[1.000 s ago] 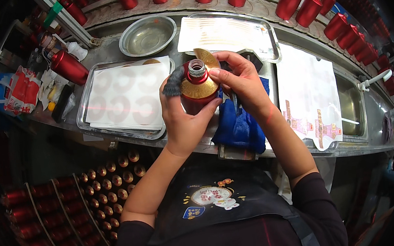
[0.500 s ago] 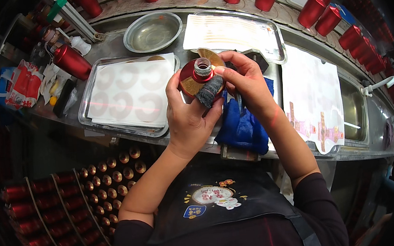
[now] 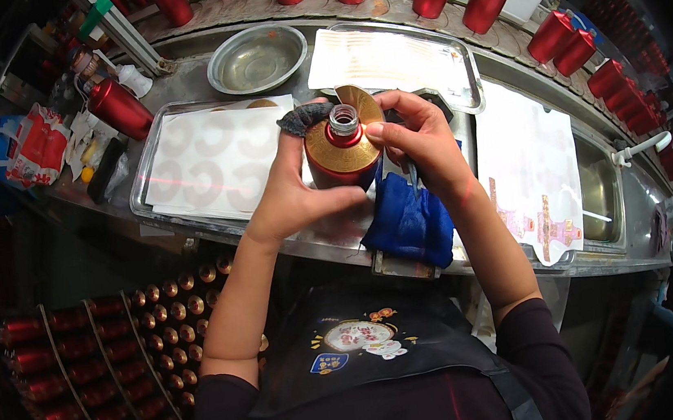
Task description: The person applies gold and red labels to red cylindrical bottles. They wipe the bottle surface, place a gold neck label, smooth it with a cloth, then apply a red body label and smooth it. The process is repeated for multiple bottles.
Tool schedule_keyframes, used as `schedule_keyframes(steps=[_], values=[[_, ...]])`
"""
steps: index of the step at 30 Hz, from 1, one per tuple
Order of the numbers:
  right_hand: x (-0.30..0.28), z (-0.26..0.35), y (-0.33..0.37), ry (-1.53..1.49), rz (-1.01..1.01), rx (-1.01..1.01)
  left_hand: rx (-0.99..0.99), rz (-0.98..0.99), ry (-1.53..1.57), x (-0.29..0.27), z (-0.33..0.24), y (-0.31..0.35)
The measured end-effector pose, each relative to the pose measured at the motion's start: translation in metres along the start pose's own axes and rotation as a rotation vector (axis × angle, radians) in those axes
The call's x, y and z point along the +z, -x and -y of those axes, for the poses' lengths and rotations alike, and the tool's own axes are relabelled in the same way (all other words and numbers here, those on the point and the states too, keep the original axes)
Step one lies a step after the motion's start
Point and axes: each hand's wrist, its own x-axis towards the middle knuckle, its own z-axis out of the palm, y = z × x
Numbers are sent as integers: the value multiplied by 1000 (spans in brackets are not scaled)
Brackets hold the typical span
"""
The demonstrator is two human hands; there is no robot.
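A red bottle (image 3: 341, 178) with an uncapped, threaded glass neck is upright over the bench. My left hand (image 3: 290, 198) holds its left side, thumb along the front. A dark grey cloth cover (image 3: 306, 118) on one left finger reaches behind the neck. A gold decal (image 3: 345, 155) lies around the bottle's sloping shoulder. One end of it, a gold flap (image 3: 360, 102), stands up off the shoulder behind the neck. My right hand (image 3: 423, 137) is closed, its thumb and finger pinching the decal beside the neck. A thin metal tool (image 3: 413, 176) pokes down below the right fingers.
A tray (image 3: 138, 200) with a sheet of pale C-shaped decals lies left. Behind stand a metal bowl (image 3: 257, 59) and another sheeted tray (image 3: 477, 80). A blue cloth (image 3: 410, 223) hangs at the front edge. Red bottles (image 3: 487, 1) line a curved conveyor (image 3: 381, 8); a sink (image 3: 601, 190) is right.
My left hand's covered finger has swung from the bottle's front to behind its neck. The gold decal now lies over the front of the shoulder. Bottles on the conveyor have shifted.
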Motion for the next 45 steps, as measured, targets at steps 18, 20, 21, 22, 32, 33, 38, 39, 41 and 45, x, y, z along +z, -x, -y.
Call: schedule_keyframes(steps=[18,20,21,22,32,33,38,39,41,45], values=[[5,-2,9,-67,-14,-10,142,80,-295,-5,-11,1],[4,-3,12,-67,-26,-14,35,179,-171,-12,-15,-3],[3,-2,13,-50,-5,-2,-25,254,-37,-16,-17,-7],[2,-3,14,-34,11,-26,-94,317,103,-19,-19,-10],[23,-5,39,63,-186,-58,-201,130,207,-9,-26,-1],[22,-3,40,149,-168,-52,-184,128,223,-8,-27,-1],[17,-2,35,-64,-138,21,-183,78,217,-3,-30,-1],[16,-3,33,-80,-145,15,-179,72,225,-2,-30,0],[15,-5,31,-23,-147,10,-179,66,223,-1,-30,0],[13,-6,28,92,-107,49,-169,58,202,-1,-28,-1]])
